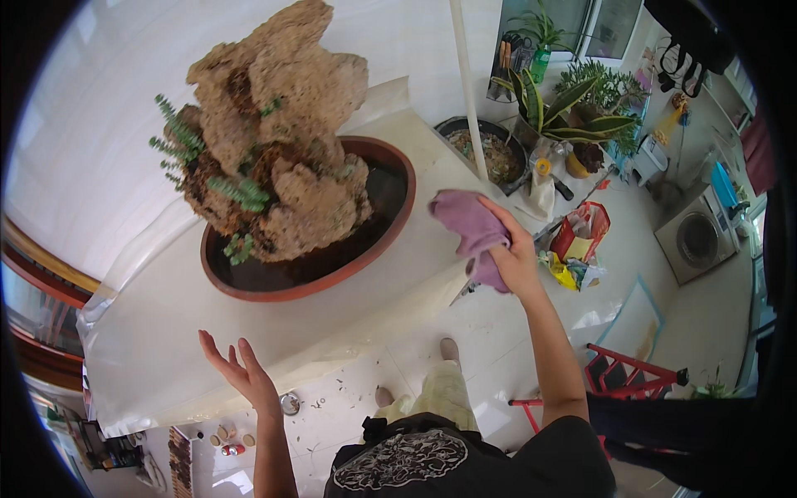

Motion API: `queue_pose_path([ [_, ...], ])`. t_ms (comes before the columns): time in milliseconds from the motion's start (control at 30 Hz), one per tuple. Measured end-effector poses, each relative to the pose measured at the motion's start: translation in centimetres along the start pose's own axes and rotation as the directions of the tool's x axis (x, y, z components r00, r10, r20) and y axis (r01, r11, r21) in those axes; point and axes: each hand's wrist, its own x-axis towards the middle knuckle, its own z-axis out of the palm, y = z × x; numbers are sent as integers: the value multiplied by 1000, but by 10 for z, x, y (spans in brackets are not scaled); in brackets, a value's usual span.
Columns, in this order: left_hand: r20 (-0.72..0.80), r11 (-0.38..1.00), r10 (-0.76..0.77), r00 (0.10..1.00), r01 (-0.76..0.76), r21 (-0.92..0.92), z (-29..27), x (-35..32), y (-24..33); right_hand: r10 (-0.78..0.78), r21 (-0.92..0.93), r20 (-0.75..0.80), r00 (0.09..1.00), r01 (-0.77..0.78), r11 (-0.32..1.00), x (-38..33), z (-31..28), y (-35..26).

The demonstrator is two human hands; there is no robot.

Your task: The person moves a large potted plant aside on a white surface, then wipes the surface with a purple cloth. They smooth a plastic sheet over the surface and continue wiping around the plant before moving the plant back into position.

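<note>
In my right hand [516, 249] is a crumpled purple cloth [469, 222], held over the right end of the covered table [158, 332]. My left hand [241, 375] is raised at the table's near edge, fingers apart, holding nothing. Between and beyond my hands stands a shallow oval brown pot [332, 286] with dark contents, possibly water. A large rough tan rock [282, 108] rises from it, with small green succulents [239, 192] growing in its hollows. Neither hand touches the pot or the rock.
A pale pole [470, 91] rises from beside a round black tub [498, 153] of soil-like debris. Potted plants [573, 116] crowd the far right. Bags [579, 236] lie on the floor, and a red folding ladder [635, 373] stands at right. A washing machine [697, 236] is farther off.
</note>
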Motion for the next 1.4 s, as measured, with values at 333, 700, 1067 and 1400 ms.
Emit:
queue_pose_path([
  [333, -229, 967, -249, 941, 228, -116, 108, 9, 19, -17, -839, 329, 944, 301, 453, 131, 41, 97],
  [700, -249, 976, -210, 945, 186, -115, 121, 9, 13, -159, -586, 470, 868, 442, 679, 273, 88, 153],
  [1067, -266, 981, -193, 945, 183, -61, 119, 8, 6, -482, -150, 620, 619, 697, 702, 319, 135, 158],
  [1400, -241, 951, -302, 922, 273, -146, 114, 0, 3, -496, 313, 658, 567, 392, 865, 346, 137, 129],
])
